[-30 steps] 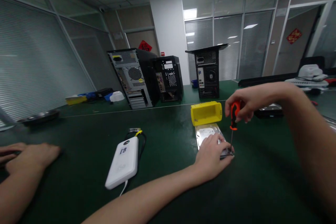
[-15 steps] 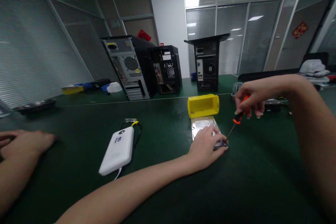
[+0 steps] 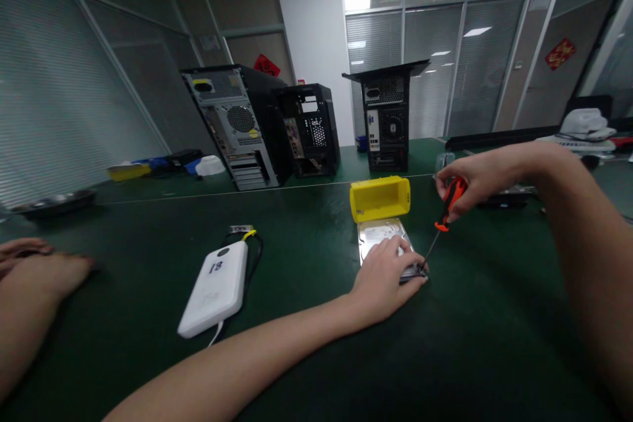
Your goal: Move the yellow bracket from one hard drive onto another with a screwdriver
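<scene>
My left hand (image 3: 384,277) is closed on a silver hard drive (image 3: 370,235) lying on the green table. Its fingers and thumb grip the drive's near right end, partly hiding it. In my right hand (image 3: 467,184) is a screwdriver (image 3: 448,208) with an orange and black handle, held tilted. The screwdriver's tip meets the drive's near right end, between the left fingers and thumb; what exactly it touches is too small to tell. Just behind the drive stands an open yellow bin (image 3: 380,200).
A white power bank (image 3: 213,290) marked 18 lies left of my forearm with its cables. Computer cases (image 3: 242,125) stand at the back, one more (image 3: 388,119) behind the bin. Another person's hands (image 3: 44,270) rest at the left edge. Parts (image 3: 504,198) lie beyond my right wrist.
My right fingers have shifted their grip around the screwdriver handle, showing more of it. The tip stays at the drive's end. The whole view has moved slightly.
</scene>
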A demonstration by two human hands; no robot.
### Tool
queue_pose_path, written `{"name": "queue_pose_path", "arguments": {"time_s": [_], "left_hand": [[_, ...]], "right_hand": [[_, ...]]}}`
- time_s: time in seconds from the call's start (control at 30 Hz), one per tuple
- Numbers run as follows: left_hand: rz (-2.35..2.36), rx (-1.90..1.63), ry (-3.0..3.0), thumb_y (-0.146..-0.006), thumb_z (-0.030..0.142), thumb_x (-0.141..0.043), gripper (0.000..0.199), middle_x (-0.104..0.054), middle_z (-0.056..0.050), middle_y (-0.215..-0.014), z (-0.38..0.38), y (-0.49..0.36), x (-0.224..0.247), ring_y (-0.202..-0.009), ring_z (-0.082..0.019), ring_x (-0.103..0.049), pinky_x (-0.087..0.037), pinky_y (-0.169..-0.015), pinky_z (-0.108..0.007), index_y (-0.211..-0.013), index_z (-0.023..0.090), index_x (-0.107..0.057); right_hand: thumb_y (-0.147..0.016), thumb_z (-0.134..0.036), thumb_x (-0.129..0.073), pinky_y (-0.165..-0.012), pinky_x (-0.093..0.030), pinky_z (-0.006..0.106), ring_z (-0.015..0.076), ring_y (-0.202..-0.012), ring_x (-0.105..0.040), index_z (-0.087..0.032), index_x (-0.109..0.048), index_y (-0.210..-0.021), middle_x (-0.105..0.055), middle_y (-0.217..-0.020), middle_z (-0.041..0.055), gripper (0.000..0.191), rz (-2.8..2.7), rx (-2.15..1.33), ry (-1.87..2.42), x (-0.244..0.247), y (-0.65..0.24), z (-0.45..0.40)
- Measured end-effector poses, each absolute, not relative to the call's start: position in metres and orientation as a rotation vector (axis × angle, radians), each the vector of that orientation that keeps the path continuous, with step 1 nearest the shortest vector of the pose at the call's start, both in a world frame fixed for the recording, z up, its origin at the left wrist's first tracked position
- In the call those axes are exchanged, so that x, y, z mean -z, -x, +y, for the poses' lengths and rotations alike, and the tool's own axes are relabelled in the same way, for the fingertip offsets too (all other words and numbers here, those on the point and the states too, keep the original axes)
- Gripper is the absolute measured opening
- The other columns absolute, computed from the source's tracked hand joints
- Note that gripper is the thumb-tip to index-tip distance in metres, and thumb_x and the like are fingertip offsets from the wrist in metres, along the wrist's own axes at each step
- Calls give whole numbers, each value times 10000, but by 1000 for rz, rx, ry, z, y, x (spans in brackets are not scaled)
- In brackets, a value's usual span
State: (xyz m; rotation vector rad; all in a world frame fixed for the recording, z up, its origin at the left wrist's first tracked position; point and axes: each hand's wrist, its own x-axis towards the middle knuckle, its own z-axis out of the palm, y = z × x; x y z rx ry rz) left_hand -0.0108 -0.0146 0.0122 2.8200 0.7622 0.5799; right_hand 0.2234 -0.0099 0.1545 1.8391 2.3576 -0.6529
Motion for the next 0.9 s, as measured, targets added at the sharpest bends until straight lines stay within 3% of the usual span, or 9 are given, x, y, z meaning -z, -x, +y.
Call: {"name": "queue_pose_path", "arguments": {"time_s": [0.23,0.37,0.53,0.7,0.9], "left_hand": [[767,-570,-2813,-837,371,-554,222,-495,-39,-1082,-14,11,-11,-964,-205,-473,-412,-788,-342,-1018,250,-597],[768,-568,-2802,-839,376,-550,223,-494,-40,-1090,-13,11,-11,-965,-203,-473,-411,-793,-346,-1017,250,-596],[765,-572,-2805,-838,377,-552,225,-496,-37,-1085,-13,11,-10,-969,-204,-472,-407,-807,-348,-1021,253,-593],[760,-563,-2795,-837,376,-553,223,-495,-32,-1092,-13,11,-10,-974,-201,-472,-406,-808,-342,-1022,257,-591],[764,-560,-2811,-840,366,-549,221,-498,-36,-1082,-13,11,-11,-965,-200,-472,-404,-807,-343,-1026,254,-592]], "right_hand": [[-603,-600,-649,-519,-439,248,152,-641,-561,-172,-556,-977,-607,-799,35,576,2258,859,-1900,-155,-219,-15],[-619,-605,-636,-561,-475,261,153,-640,-594,-161,-543,-918,-621,-732,30,543,2311,943,-1892,-156,-213,-15],[-602,-597,-651,-563,-474,261,158,-646,-603,-161,-573,-872,-632,-724,33,519,2366,884,-1861,-159,-204,-15],[-632,-610,-622,-491,-400,234,138,-572,-552,-165,-600,-862,-589,-625,11,502,2328,744,-1866,-162,-197,-16],[-653,-687,-544,-489,-364,233,124,-542,-530,-161,-631,-888,-597,-621,17,583,2302,692,-1869,-159,-200,-9]]}}
